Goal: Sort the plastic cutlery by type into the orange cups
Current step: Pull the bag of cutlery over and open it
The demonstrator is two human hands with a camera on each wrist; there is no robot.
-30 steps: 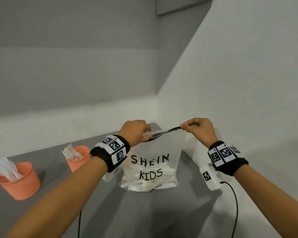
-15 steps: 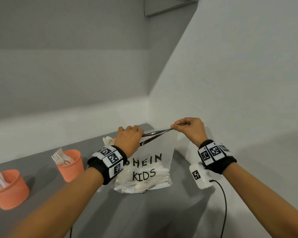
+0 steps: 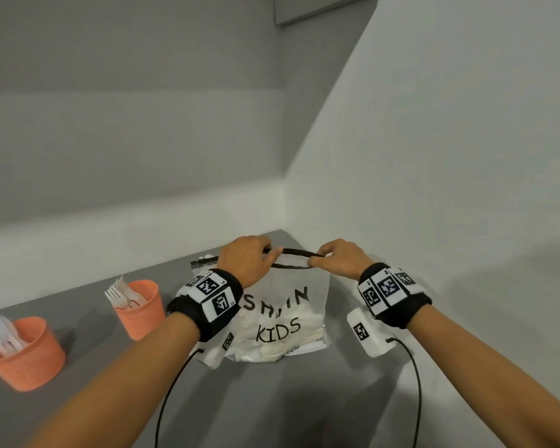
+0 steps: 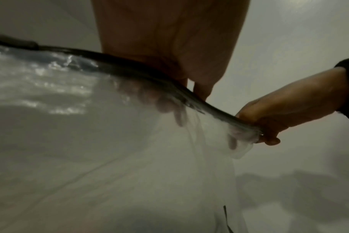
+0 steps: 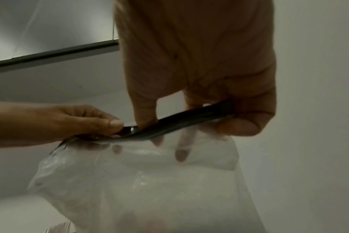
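A clear plastic bag printed "SHEIN KIDS" stands on the grey counter, with white cutlery lying in its bottom. Both hands hold its black zip strip. My left hand grips the strip's left part, fingers inside the bag mouth. My right hand pinches the right part, fingers also reaching inside. Two orange cups stand to the left: the nearer-to-bag cup holds white forks, the far-left cup holds white cutlery whose type I cannot tell.
White walls close in behind and to the right of the bag. A black cable hangs from each wrist band over the counter. A white sensor box hangs under my right wrist.
The hands have come closer together along the zip strip, and the two sides of the strip have parted into an open loop. The view has shifted a little right.
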